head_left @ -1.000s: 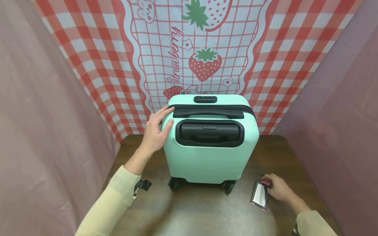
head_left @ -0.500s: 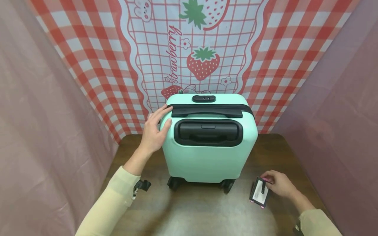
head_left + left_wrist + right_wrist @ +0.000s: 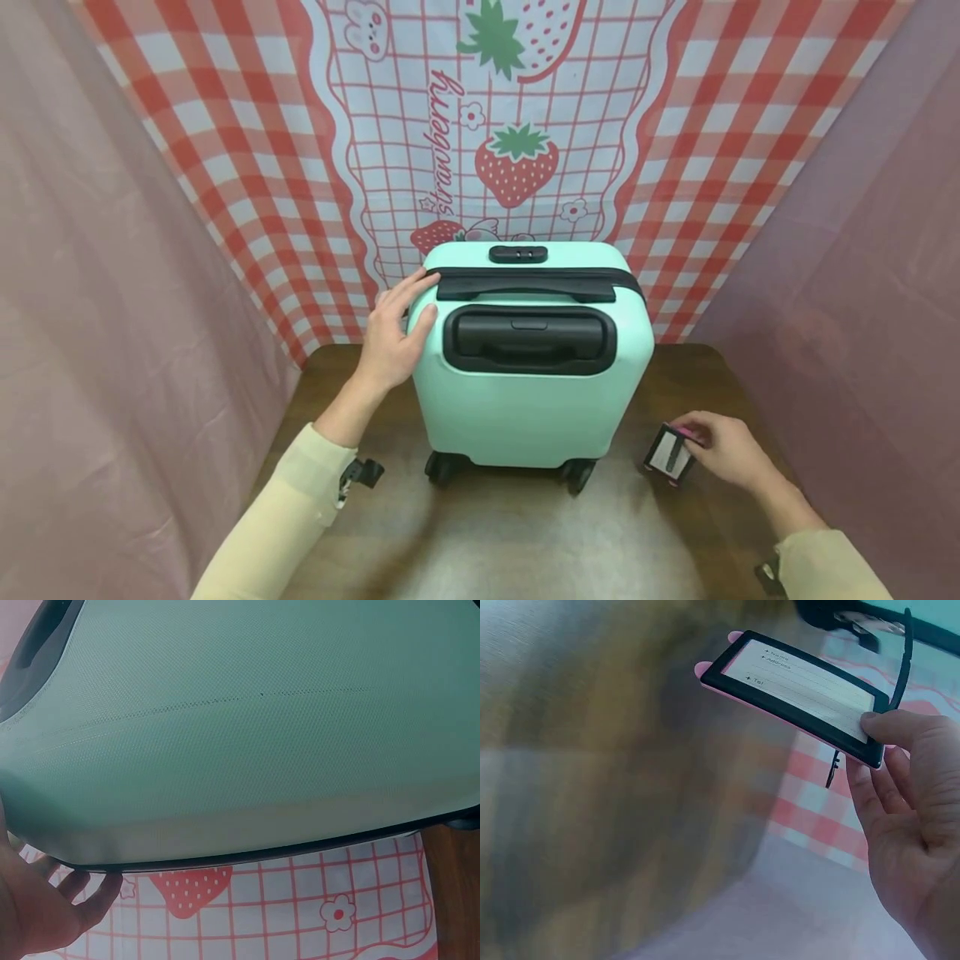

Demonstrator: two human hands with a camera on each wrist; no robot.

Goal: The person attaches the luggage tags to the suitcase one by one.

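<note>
A mint-green suitcase (image 3: 525,417) stands upright on the table, its black handles facing up and toward me. My left hand (image 3: 390,342) rests on its upper left corner, fingers over the top edge and thumb on the near face. In the left wrist view, the fingertips (image 3: 109,889) touch the black seam. To the right of the suitcase, my right hand (image 3: 731,450) pinches a luggage tag (image 3: 670,452) by one end. In the right wrist view, the tag's black frame holds a white card with name, address and tel lines; a black strap (image 3: 904,664) loops from the held end.
The brown wooden table (image 3: 540,542) extends in front of the suitcase. Behind it hangs a strawberry-print checked cloth (image 3: 517,100). Pinkish curtains close off the left (image 3: 142,333) and right (image 3: 847,275) sides. Black wheels (image 3: 442,467) support the suitcase.
My right hand has moved the luggage tag away from me and slightly right, turning it. The strap now lies differently across its face. My left hand stays on the suitcase corner.
</note>
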